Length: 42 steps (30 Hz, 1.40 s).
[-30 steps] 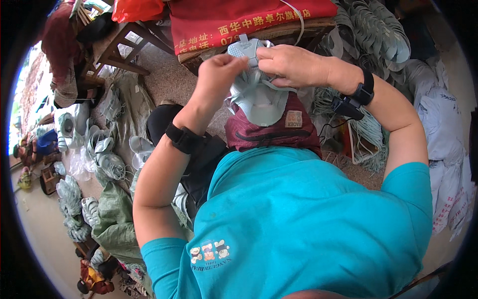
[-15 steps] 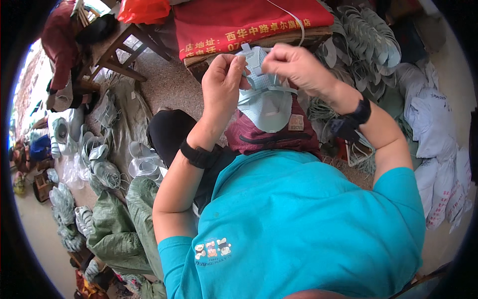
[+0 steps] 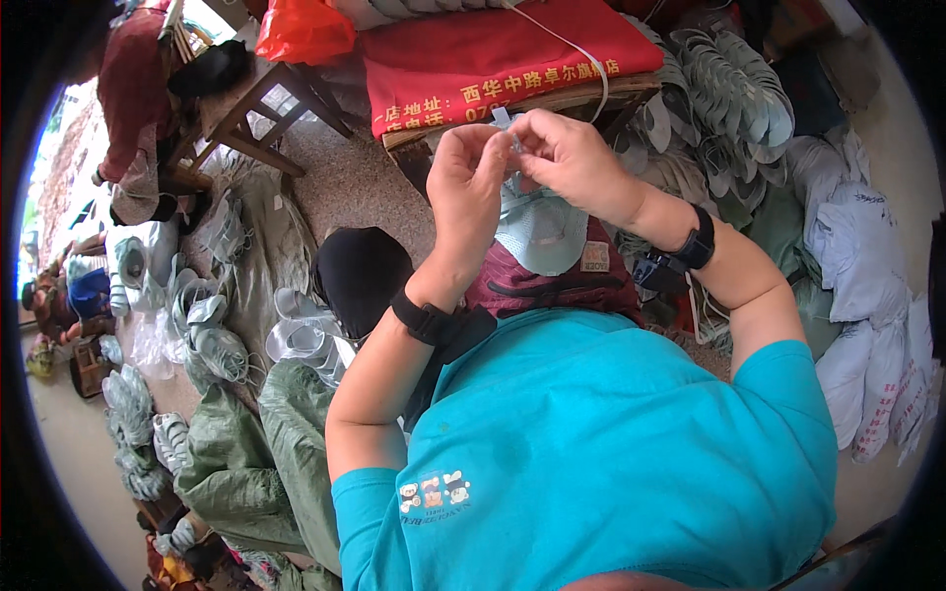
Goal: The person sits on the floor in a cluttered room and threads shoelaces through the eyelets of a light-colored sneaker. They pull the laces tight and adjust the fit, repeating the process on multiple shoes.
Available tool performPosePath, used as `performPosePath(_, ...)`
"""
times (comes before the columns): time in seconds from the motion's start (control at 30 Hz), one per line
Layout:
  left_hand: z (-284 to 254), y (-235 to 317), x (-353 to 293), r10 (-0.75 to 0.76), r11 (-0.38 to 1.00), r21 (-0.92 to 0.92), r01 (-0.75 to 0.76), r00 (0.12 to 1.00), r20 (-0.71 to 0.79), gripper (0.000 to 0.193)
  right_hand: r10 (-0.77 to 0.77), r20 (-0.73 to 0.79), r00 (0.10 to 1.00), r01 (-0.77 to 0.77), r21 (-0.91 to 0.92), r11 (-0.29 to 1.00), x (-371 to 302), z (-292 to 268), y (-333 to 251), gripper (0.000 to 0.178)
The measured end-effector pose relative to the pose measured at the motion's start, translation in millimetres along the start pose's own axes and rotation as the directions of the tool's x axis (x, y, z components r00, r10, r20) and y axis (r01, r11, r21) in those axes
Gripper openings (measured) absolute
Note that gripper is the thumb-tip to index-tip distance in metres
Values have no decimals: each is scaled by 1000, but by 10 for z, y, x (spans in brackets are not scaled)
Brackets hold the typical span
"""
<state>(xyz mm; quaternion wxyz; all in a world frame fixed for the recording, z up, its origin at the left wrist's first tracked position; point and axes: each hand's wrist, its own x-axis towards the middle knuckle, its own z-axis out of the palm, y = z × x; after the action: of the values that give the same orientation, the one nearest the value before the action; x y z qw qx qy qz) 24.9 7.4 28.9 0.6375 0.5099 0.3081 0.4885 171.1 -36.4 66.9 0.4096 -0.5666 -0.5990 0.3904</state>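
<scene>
A pale blue shoe upper point(image 3: 542, 239) lies over my lap on a maroon cloth point(image 3: 552, 293), its toe toward me. Above its far part my left hand point(image 3: 463, 187) is closed, thumb and fingers pinching at the upper. My right hand point(image 3: 579, 165) meets it there, also in a pinch. A small pale blue bit shows between the fingertips, but I cannot tell if it is lace or part of the upper. The hands hide the middle of the upper, and a small tab point(image 3: 501, 116) sticks out beyond them.
A wooden bench covered with a red cloth point(image 3: 434, 69) stands just ahead. Strung bunches of pale uppers point(image 3: 734, 89) and white sacks point(image 3: 862, 246) are at the right. To the left are a wooden stool point(image 3: 246, 108), green sacks point(image 3: 232, 453) and more uppers point(image 3: 212, 335); a person point(image 3: 133, 89) is at far left.
My right hand has moved in to the left hand, and their fingertips now meet over the upper. The view has shifted slightly, so the surroundings sit further right and lower.
</scene>
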Motion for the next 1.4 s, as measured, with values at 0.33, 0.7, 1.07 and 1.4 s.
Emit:
performPosePath(0.33,-349,59,35,-183,977,-82,197,971,151,31,-734,18,679,666,-433,607,326,-77,-496,13)
performPosePath(0.7,-47,570,-316,-331,936,224,271,464,822,63,-601,-253,758,553,-238,798,866,-992,-1551,11)
performPosePath(1.07,-63,1258,175,-131,972,-94,215,831,540,51,-135,509,850,454,-578,678,939,-1170,-307,24)
performPosePath(1.4,-141,839,523,-130,967,-141,213,886,446,48,-205,153,967,244,-795,556,-329,-21,-6,20)
